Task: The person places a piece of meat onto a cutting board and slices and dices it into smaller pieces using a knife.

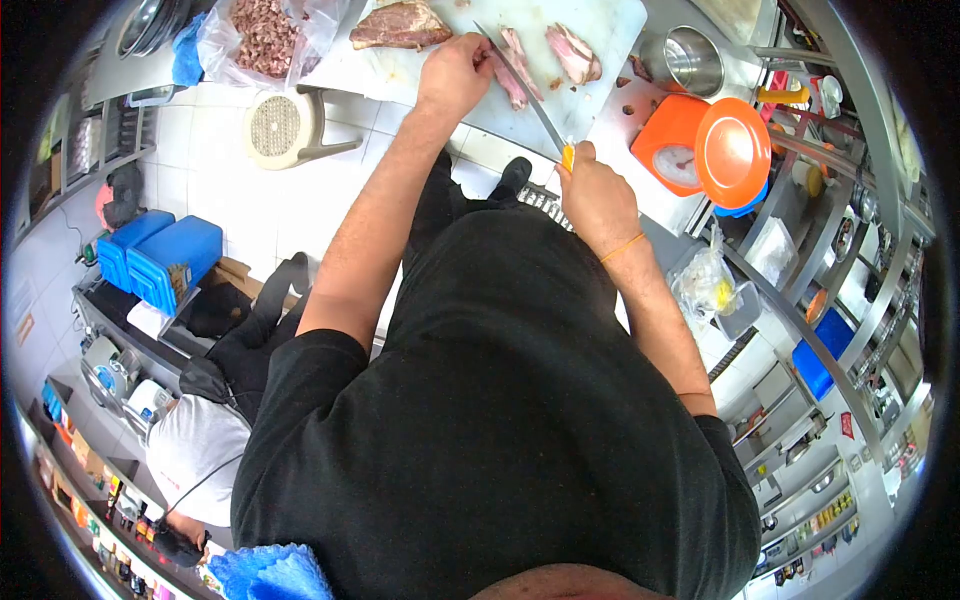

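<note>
My right hand (600, 205) is closed around the yellow handle of a long knife (545, 122). The blade reaches up and left across a strip of meat (513, 75) on the white cutting board (455, 103). My left hand (460, 75) is curled at the left side of that strip, its fingertips pressed in against the meat and partly hidden. A large browned slab of meat (400, 25) sits left of the knife tip. To the right of the blade rests another pale pink piece of meat (574, 54).
A clear bag of diced meat (265, 35) stands at the upper left. Right of the board are a steel pot (690, 62) and an orange scale (672, 150) with a round pan. A beige stool (285, 130) is below the counter. Another person (200, 455) sits behind at left.
</note>
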The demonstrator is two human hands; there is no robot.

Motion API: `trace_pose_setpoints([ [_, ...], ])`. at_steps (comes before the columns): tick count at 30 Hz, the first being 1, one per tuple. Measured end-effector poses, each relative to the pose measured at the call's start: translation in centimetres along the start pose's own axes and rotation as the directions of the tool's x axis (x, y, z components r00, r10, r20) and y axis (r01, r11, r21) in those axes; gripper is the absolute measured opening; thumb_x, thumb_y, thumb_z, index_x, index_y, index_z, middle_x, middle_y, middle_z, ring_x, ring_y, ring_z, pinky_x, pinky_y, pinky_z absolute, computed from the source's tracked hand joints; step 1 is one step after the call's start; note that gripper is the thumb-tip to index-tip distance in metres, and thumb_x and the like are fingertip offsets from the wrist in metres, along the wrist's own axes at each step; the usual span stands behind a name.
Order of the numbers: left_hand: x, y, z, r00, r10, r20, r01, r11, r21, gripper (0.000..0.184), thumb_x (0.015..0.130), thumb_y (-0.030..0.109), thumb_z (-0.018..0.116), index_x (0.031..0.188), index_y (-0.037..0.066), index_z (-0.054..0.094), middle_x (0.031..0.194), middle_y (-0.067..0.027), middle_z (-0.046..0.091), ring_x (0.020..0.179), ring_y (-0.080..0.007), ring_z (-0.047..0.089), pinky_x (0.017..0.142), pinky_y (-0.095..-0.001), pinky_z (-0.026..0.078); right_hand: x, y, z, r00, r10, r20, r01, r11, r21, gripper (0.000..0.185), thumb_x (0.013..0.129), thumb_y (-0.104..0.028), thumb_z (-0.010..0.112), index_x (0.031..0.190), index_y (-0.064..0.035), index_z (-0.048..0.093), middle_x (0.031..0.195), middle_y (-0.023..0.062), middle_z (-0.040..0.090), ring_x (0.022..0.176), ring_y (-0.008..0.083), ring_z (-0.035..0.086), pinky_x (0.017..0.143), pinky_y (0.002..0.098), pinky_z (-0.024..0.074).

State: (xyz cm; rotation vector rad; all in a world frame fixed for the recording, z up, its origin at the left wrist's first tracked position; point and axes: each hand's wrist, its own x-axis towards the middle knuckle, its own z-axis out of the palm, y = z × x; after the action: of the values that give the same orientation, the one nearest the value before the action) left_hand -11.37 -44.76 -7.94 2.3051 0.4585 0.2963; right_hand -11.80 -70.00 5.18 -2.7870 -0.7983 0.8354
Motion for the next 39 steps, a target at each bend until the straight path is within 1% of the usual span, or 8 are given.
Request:
trace_pose_setpoints([
  [2,-0.1,0.6,-0.1,1.000,-0.015,0.002,0.015,1.000,0.007,0.020,0.085,0.010,0.076,0.104,0.004,0.072,0.099,-0.0156,0.074,0.094,-0.0351,0.073,0.086,-0.0453,0.059,0.6,0.1,0.8,1.000,0.003,0.002,-0.003,1.000,0.011,0.034,0.104,-0.028,0.062,0.112,0.0038,0.052,0.080,0.0246,0.073,0.078,0.0441,0.075,0.070,0.0530,0.0597],
  [11,0.0,0.5,-0.1,0.999,0.032,-0.013,-0.031,0.998,0.057,0.021,0.085,0.013,0.077,0.105,0.006,0.073,0.097,-0.0152,0.075,0.093,-0.0364,0.073,0.085,-0.0463,0.059,5.7,-0.1,5.9,0.999,0.036,-0.014,-0.034,0.995,0.096,0.035,0.104,-0.028,0.059,0.114,0.0048,0.050,0.086,0.0260,0.074,0.082,0.0451,0.075,0.073,0.0538,0.0599],
  [17,-0.1,0.8,-0.5,1.000,-0.006,-0.010,0.006,1.000,0.005,0.022,0.087,0.014,0.077,0.107,0.004,0.073,0.095,-0.0150,0.076,0.092,-0.0352,0.074,0.085,-0.0444,0.060,7.1,-0.9,3.0,1.000,0.023,0.004,-0.023,0.993,0.119,0.036,0.104,-0.029,0.059,0.116,0.0047,0.052,0.092,0.0288,0.074,0.088,0.0463,0.074,0.079,0.0554,0.0587],
  [20,-0.2,-0.4,-0.2,1.000,-0.021,0.006,0.021,0.995,-0.094,0.022,0.087,0.011,0.077,0.107,0.003,0.072,0.100,-0.0157,0.075,0.092,-0.0350,0.075,0.085,-0.0432,0.060,4.9,-1.3,0.3,1.000,0.028,0.006,-0.029,0.994,0.101,0.036,0.104,-0.030,0.060,0.115,0.0042,0.053,0.090,0.0288,0.074,0.087,0.0464,0.074,0.080,0.0558,0.0582],
  [23,-0.7,0.1,-0.5,0.999,-0.043,-0.014,0.041,0.992,-0.120,0.024,0.090,0.009,0.077,0.111,0.001,0.071,0.108,-0.0147,0.076,0.092,-0.0289,0.076,0.082,-0.0393,0.062,2.7,-1.4,-0.2,1.000,0.011,0.016,-0.012,0.997,0.071,0.037,0.104,-0.030,0.061,0.114,0.0043,0.053,0.085,0.0264,0.074,0.083,0.0461,0.074,0.077,0.0548,0.0589],
  [27,-0.9,0.1,-0.4,1.000,-0.001,-0.017,0.000,0.998,-0.061,0.023,0.090,0.010,0.078,0.109,0.000,0.070,0.107,-0.0155,0.074,0.095,-0.0298,0.076,0.082,-0.0395,0.062,1.7,-1.6,0.8,1.000,0.027,0.011,-0.028,0.998,0.051,0.037,0.103,-0.029,0.062,0.114,0.0045,0.052,0.082,0.0244,0.074,0.080,0.0449,0.075,0.074,0.0539,0.0597],
  [36,-0.5,-0.1,-0.1,0.998,0.063,-0.025,-0.063,0.998,-0.002,0.021,0.088,0.009,0.078,0.106,0.001,0.071,0.101,-0.0152,0.074,0.091,-0.0310,0.075,0.081,-0.0398,0.061,2.6,-2.0,2.5,0.994,0.076,0.079,-0.087,0.987,0.133,0.038,0.106,-0.030,0.058,0.117,0.0059,0.050,0.082,0.0285,0.072,0.081,0.0479,0.073,0.075,0.0561,0.0581],
  [39,-0.3,-0.1,-0.2,0.999,0.053,-0.006,-0.053,0.999,-0.008,0.020,0.088,0.009,0.078,0.106,0.002,0.071,0.100,-0.0149,0.074,0.090,-0.0315,0.075,0.081,-0.0406,0.061,2.8,-2.3,2.8,0.994,0.071,0.083,-0.080,0.992,0.102,0.037,0.105,-0.029,0.060,0.115,0.0049,0.049,0.081,0.0249,0.073,0.079,0.0445,0.075,0.072,0.0541,0.0599],
])
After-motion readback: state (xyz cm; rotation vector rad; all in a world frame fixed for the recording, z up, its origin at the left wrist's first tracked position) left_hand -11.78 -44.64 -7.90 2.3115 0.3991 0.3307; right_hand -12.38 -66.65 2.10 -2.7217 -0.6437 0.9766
